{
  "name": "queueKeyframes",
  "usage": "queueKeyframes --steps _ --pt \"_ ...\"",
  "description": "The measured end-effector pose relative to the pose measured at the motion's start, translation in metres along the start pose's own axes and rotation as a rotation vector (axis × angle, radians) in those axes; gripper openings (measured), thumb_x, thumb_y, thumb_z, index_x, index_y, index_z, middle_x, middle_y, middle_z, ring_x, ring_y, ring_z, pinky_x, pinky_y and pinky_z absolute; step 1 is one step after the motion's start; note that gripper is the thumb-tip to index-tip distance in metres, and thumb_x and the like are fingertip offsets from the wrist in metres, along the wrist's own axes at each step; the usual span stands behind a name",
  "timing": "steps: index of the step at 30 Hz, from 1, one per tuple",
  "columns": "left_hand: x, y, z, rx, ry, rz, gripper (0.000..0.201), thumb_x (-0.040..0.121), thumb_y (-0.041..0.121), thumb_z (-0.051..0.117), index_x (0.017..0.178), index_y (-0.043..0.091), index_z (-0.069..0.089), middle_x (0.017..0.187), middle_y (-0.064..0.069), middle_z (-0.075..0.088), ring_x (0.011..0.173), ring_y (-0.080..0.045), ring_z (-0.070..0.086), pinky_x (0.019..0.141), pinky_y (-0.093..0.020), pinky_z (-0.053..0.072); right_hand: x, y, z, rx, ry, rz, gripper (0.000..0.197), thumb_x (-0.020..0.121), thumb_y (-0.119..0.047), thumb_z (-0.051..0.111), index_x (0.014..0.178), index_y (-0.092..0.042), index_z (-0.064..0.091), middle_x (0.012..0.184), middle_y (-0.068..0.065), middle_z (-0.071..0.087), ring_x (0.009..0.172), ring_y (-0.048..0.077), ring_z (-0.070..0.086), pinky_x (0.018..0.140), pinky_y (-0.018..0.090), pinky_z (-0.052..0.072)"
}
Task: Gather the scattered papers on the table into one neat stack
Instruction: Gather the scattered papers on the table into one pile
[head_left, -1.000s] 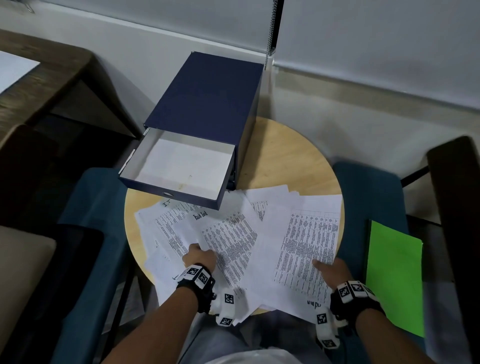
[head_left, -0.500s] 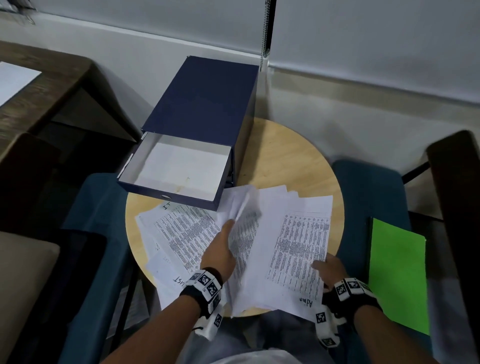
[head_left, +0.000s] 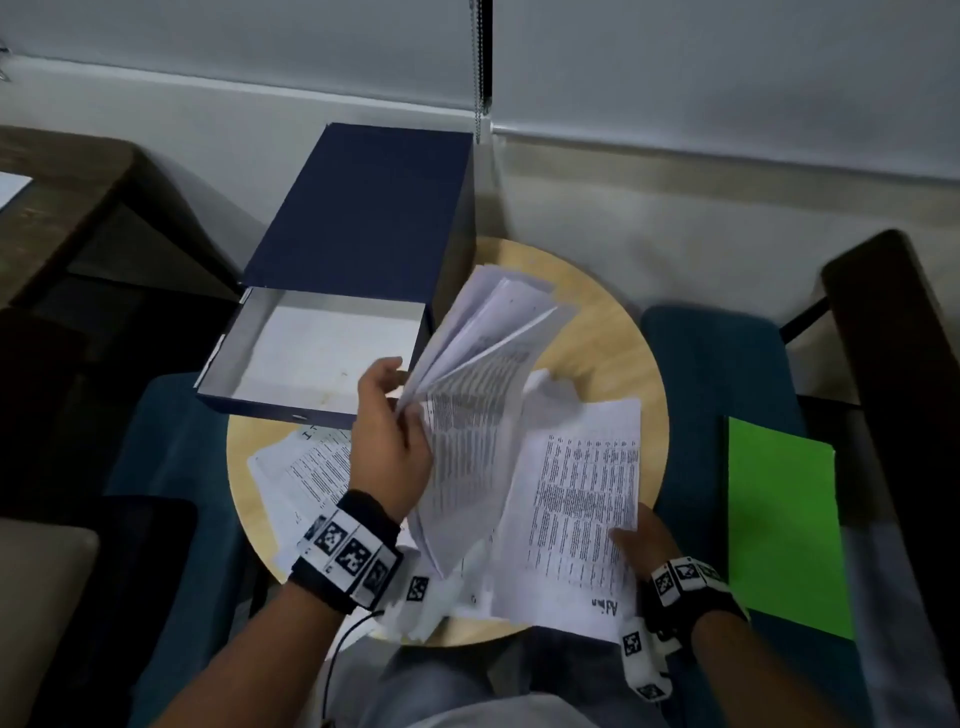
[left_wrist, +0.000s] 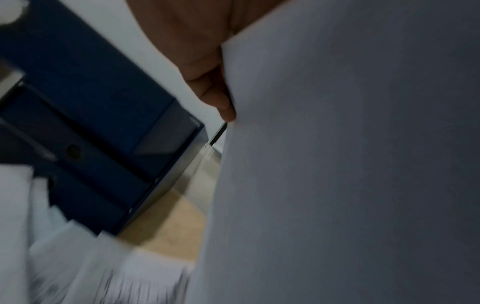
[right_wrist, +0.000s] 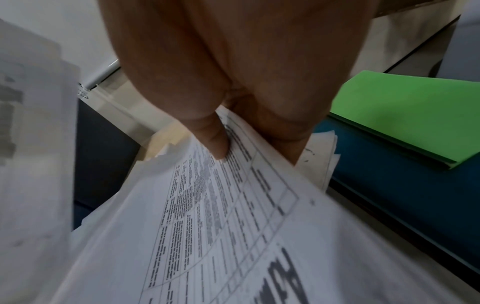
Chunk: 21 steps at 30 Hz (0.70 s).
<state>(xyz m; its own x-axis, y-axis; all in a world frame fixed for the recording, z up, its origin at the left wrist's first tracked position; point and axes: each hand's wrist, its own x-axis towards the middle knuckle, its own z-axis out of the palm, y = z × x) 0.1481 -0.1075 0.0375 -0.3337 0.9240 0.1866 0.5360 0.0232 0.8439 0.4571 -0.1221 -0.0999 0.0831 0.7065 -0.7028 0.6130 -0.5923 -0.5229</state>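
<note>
Nearest the body, the right hand (head_left: 641, 540) pinches the near right corner of a printed table sheet (head_left: 582, 493): in the right wrist view the thumb (right_wrist: 217, 142) presses on top of the print and the fingers curl underneath. That sheet lies flat over the near right part of the round wooden table (head_left: 613, 332), its long axis running away from the person. Just to its left, the left hand (head_left: 389, 441) grips a fanned bundle of papers (head_left: 478, 395) by its left edge, lifted clear of the tabletop and standing nearly on edge, long axis pointing away and slightly right. The bundle hangs directly beside and partly over the right hand's sheet, so joining them looks like a short swing rightward and down. More loose printed sheets (head_left: 311, 467) stay flat on the table left of the left wrist, nearer that hand. Beyond them sits a navy box with its open drawer (head_left: 322, 353). A green folder (head_left: 779, 519) rests on the blue seat at right.
</note>
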Motion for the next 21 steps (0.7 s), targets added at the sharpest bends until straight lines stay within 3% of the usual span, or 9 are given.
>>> queueKeyframes --steps 3,5,7,9,11,12,15,18,21 --pt "0.017 0.02 -0.015 0.063 0.068 0.028 0.029 0.095 0.004 0.052 0.123 0.01 0.05 0.099 0.003 0.06 0.078 -0.016 0.058 0.063 -0.019 0.043 0.006 0.006 -0.001 0.006 -0.026 -0.004 0.037 0.09 -0.012 0.057 0.127 -0.011 0.059 0.128 0.01 0.064 0.109 0.024 0.061 0.094 0.03 0.044" --pt "0.023 0.024 -0.015 0.03 0.028 -0.021 0.023 0.095 0.006 0.054 0.116 0.015 0.054 0.084 0.006 0.061 0.069 -0.013 0.056 0.059 -0.012 0.042 0.005 0.004 -0.002 0.03 -0.051 -0.013 0.038 0.094 -0.021 0.056 0.131 -0.01 0.057 0.132 0.011 0.061 0.113 0.024 0.059 0.096 0.03 0.043" --pt "0.024 0.016 -0.003 -0.04 -0.064 -0.092 0.02 0.095 0.006 0.055 0.11 0.019 0.053 0.084 0.011 0.061 0.071 -0.006 0.058 0.062 -0.011 0.046 0.004 0.001 -0.002 0.131 -0.047 0.007 0.047 0.098 -0.035 0.05 0.135 -0.006 0.053 0.137 0.013 0.056 0.118 0.025 0.056 0.1 0.032 0.041" --pt "0.018 -0.002 0.021 -0.04 -0.176 -0.194 0.019 0.094 0.005 0.056 0.107 0.019 0.053 0.087 0.014 0.061 0.074 -0.001 0.058 0.067 -0.017 0.049 0.006 0.001 -0.001 0.353 -0.043 0.148 0.066 0.095 -0.055 0.044 0.141 -0.008 0.047 0.142 0.012 0.051 0.129 0.03 0.049 0.106 0.038 0.037" --pt "0.006 -0.03 0.054 -0.016 -0.366 -0.33 0.019 0.095 0.005 0.055 0.109 0.017 0.053 0.094 0.011 0.061 0.079 -0.005 0.059 0.072 -0.022 0.05 0.008 0.007 0.001 0.665 -0.104 0.278 0.086 0.076 -0.081 0.046 0.135 -0.019 0.057 0.132 0.009 0.061 0.121 0.034 0.058 0.105 0.048 0.04" --pt "-0.001 -0.046 0.072 0.011 -0.488 -0.383 0.02 0.095 0.006 0.054 0.113 0.016 0.054 0.099 0.006 0.062 0.083 -0.011 0.059 0.077 -0.026 0.051 0.007 0.007 0.0 0.806 -0.149 0.273 0.086 0.074 -0.085 0.043 0.127 -0.021 0.064 0.123 0.01 0.068 0.113 0.034 0.063 0.103 0.052 0.044" --pt "-0.023 -0.083 0.114 0.171 -0.769 -0.457 0.027 0.096 0.011 0.049 0.123 0.016 0.05 0.114 -0.006 0.062 0.094 -0.022 0.058 0.086 -0.031 0.051 0.001 0.005 0.001 0.922 -0.174 0.208 0.06 0.093 -0.064 0.039 0.113 -0.017 0.071 0.108 0.012 0.073 0.098 0.031 0.069 0.091 0.048 0.052" --pt "-0.034 -0.096 0.136 0.214 -0.821 -0.447 0.033 0.096 0.009 0.048 0.13 0.013 0.05 0.106 -0.003 0.056 0.093 -0.021 0.053 0.084 -0.028 0.046 0.009 0.014 0.008 0.665 -0.05 0.099 0.024 0.095 -0.015 0.058 0.118 -0.009 0.061 0.123 0.019 0.065 0.094 0.029 0.066 0.096 0.051 0.049" --pt "-0.039 -0.098 0.143 0.177 -0.814 -0.464 0.032 0.095 0.007 0.047 0.126 0.011 0.053 0.103 -0.009 0.062 0.087 -0.021 0.055 0.079 -0.026 0.046 0.012 0.024 0.007 0.507 -0.049 0.079 0.036 0.091 0.006 0.056 0.122 -0.011 0.056 0.125 0.015 0.062 0.104 0.031 0.062 0.1 0.049 0.047"
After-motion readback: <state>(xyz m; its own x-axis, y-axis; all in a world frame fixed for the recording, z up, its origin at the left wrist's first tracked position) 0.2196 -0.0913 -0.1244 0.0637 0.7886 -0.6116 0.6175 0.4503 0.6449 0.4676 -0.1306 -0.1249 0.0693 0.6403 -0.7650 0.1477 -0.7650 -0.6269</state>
